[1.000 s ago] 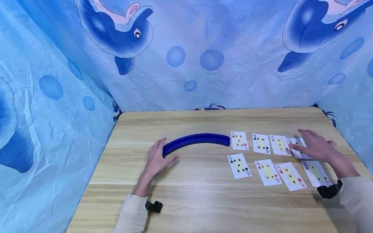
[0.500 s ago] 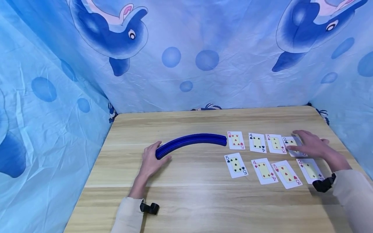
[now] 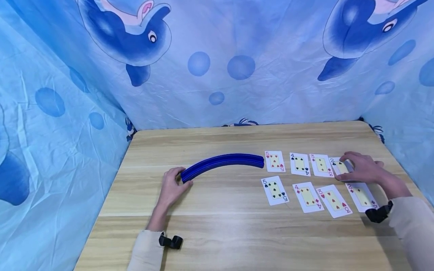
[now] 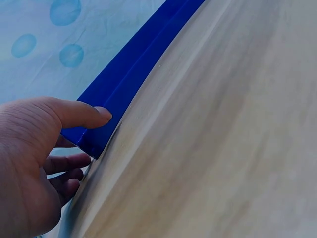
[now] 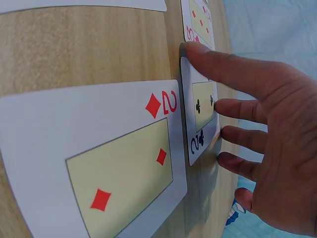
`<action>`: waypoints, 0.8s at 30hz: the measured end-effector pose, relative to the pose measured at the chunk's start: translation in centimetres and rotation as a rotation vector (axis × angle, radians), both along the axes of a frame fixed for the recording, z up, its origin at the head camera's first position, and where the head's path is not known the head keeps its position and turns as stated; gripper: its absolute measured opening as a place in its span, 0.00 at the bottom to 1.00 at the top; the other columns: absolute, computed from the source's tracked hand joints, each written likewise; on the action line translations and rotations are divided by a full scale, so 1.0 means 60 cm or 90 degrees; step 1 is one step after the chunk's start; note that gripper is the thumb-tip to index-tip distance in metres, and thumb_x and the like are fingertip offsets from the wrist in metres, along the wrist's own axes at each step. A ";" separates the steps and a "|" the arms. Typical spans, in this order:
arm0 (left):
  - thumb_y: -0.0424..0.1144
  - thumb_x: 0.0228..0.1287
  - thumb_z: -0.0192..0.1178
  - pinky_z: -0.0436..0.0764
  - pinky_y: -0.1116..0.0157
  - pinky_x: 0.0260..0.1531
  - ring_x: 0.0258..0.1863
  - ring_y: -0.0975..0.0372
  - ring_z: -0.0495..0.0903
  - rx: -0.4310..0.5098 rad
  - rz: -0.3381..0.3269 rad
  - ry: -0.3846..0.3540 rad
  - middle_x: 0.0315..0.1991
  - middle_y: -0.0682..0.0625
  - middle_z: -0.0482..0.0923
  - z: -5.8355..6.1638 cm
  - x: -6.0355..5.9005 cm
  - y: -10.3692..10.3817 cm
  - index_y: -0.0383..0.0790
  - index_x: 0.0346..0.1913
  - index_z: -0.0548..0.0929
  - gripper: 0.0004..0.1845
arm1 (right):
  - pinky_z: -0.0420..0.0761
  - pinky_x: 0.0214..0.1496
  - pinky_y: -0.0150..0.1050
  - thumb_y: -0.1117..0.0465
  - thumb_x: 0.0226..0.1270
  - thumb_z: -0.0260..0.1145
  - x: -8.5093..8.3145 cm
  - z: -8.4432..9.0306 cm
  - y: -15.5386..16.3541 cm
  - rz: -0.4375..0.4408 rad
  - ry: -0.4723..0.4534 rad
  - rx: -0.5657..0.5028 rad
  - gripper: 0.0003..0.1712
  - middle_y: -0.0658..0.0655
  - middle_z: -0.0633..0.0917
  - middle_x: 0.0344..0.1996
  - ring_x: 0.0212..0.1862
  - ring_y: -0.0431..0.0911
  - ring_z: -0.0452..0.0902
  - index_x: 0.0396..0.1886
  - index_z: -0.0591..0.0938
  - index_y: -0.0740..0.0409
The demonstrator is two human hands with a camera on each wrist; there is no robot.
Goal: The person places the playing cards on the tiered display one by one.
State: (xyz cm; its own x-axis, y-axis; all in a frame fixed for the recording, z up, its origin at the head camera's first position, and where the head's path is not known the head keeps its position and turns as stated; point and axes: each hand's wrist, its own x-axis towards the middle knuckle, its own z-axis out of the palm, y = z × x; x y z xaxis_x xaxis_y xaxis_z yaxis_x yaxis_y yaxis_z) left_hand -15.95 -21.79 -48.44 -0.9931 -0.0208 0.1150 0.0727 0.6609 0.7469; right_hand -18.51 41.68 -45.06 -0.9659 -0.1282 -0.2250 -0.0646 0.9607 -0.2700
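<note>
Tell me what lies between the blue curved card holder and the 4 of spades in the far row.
Only the 5 of hearts between the blue curved card holder and 4 of spades, per the head view.

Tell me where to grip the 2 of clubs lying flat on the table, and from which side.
Pinch the 2 of clubs by its long edges, coming from above: it lies flat on the table, and the right hand already has thumb and fingers at opposite edges.

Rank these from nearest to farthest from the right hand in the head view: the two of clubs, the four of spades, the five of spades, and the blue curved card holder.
1. two of clubs, under the right hand, far row's right end.
2. four of spades, far row, leftward.
3. five of spades, near row's left end.
4. blue curved card holder, table's middle, left hand at its end.
</note>
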 end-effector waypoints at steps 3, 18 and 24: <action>0.35 0.50 0.74 0.70 0.47 0.62 0.58 0.45 0.73 0.001 0.004 0.009 0.56 0.36 0.81 -0.001 0.000 -0.003 0.33 0.55 0.82 0.27 | 0.61 0.42 0.70 0.33 0.46 0.77 -0.003 0.000 -0.001 -0.003 0.008 0.005 0.49 0.81 0.65 0.64 0.57 0.80 0.62 0.56 0.75 0.65; 0.28 0.49 0.73 0.71 0.57 0.51 0.49 0.44 0.77 0.002 0.002 0.068 0.47 0.35 0.82 -0.014 0.001 -0.008 0.29 0.43 0.86 0.15 | 0.62 0.47 0.78 0.29 0.36 0.79 -0.012 0.004 -0.004 -0.020 0.007 0.024 0.55 0.83 0.66 0.61 0.59 0.79 0.61 0.52 0.78 0.68; 0.28 0.50 0.73 0.69 0.58 0.50 0.48 0.45 0.76 0.005 0.008 0.074 0.47 0.36 0.82 -0.017 0.004 -0.010 0.29 0.43 0.86 0.15 | 0.60 0.47 0.80 0.33 0.36 0.81 -0.017 0.007 -0.009 -0.014 -0.003 0.016 0.52 0.83 0.65 0.61 0.59 0.80 0.60 0.51 0.78 0.68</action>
State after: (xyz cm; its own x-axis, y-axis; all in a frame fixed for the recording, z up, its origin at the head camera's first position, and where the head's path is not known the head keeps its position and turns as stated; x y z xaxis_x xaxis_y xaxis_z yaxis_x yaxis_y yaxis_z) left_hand -15.68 -22.41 -49.44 -0.9726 -0.0348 0.2298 0.1510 0.6570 0.7386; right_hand -19.53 41.15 -44.65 -0.9674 -0.1009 -0.2322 -0.0420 0.9685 -0.2456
